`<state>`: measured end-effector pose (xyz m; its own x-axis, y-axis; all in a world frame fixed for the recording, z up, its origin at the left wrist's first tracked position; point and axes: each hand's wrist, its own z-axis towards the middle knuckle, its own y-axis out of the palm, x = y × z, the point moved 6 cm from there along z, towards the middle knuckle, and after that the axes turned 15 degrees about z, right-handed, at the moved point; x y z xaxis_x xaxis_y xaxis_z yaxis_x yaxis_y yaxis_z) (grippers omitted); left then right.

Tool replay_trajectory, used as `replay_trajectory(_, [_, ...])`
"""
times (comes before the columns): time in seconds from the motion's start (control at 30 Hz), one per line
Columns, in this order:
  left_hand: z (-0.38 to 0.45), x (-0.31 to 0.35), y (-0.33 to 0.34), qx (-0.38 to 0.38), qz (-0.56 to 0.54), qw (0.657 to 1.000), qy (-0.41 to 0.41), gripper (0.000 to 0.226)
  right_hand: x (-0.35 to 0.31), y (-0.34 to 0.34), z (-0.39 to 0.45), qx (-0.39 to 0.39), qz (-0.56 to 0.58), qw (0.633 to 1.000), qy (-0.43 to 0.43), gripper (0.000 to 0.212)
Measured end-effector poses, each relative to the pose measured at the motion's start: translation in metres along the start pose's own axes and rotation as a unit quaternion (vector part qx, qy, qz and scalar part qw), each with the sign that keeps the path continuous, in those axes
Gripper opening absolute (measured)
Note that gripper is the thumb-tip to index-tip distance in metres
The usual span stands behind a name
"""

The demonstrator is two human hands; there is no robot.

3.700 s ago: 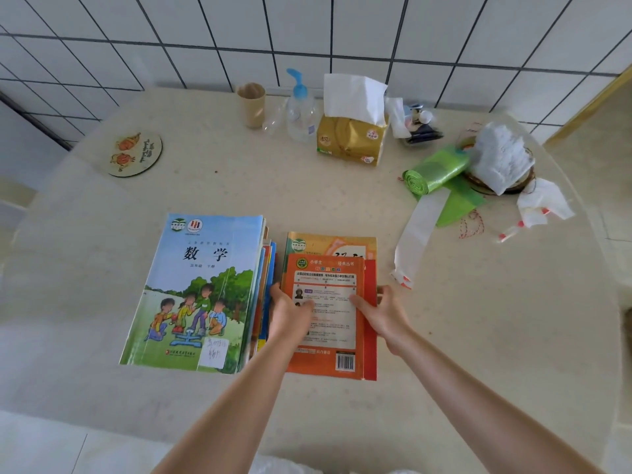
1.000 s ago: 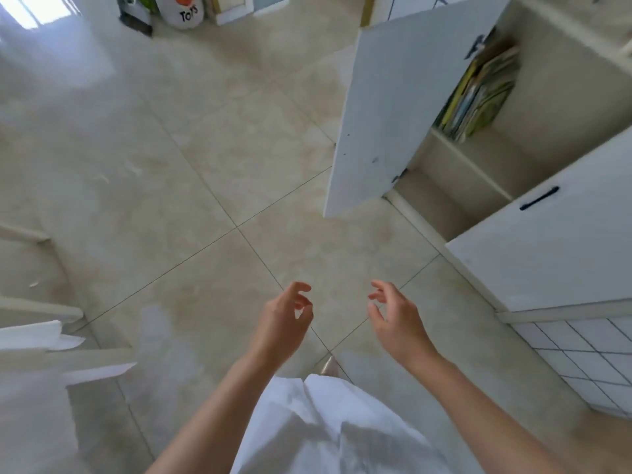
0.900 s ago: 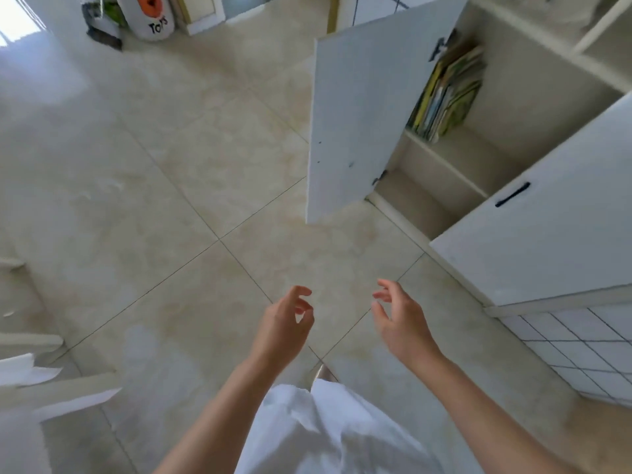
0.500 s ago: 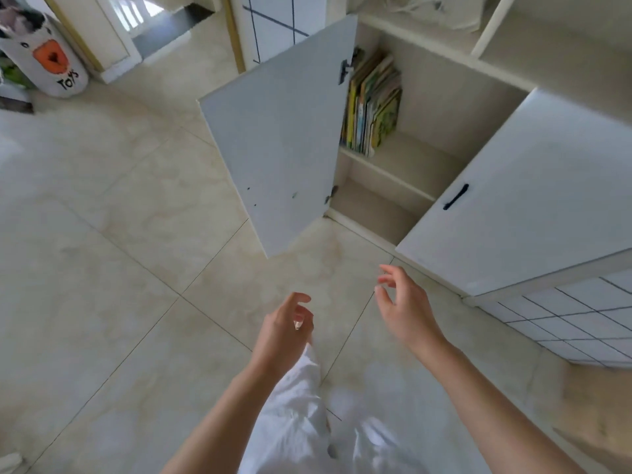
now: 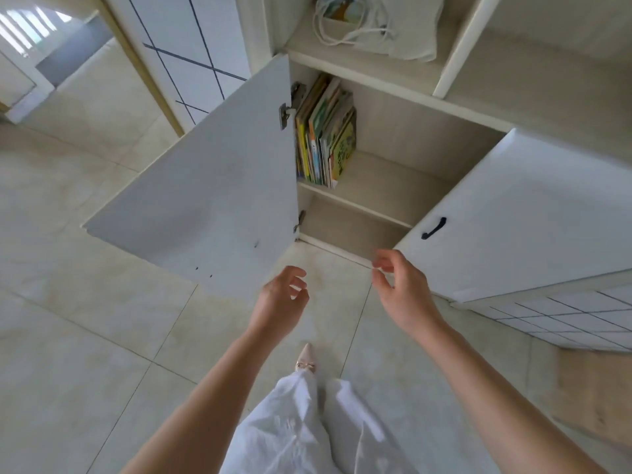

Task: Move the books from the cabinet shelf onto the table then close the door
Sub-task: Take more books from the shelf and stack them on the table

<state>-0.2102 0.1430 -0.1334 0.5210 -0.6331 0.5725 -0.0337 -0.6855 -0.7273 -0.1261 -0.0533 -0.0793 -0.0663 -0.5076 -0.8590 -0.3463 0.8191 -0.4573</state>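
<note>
Several thin colourful books (image 5: 326, 131) stand upright at the left end of the cabinet shelf (image 5: 376, 186), leaning against the cabinet's left wall. The white left door (image 5: 212, 186) hangs wide open toward me. My left hand (image 5: 282, 299) and my right hand (image 5: 400, 285) are both raised over the floor in front of the opening, empty, fingers loosely curled and apart. Both hands are well short of the books. The table is out of view.
The right cabinet door (image 5: 513, 217) with a black handle (image 5: 433, 228) is closed. A lower compartment (image 5: 345, 230) sits under the shelf. A pale cloth bag (image 5: 383, 25) lies on the cabinet top. Tiled floor (image 5: 85, 336) spreads to the left; my shoe (image 5: 305, 358) points at the cabinet.
I have turned from the table with its books and walked up to the cabinet. The open door and shelf are now nearer and centred. Both hands have risen, still empty.
</note>
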Motion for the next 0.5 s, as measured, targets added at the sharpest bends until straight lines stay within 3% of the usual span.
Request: replay_trajectory(0.5, [0.199,0.063,0.025,0.033,-0.062,0.997,-0.032,0.03,0.014,-0.006,0.211,-0.087,0.016,0.995,0.035,0.031])
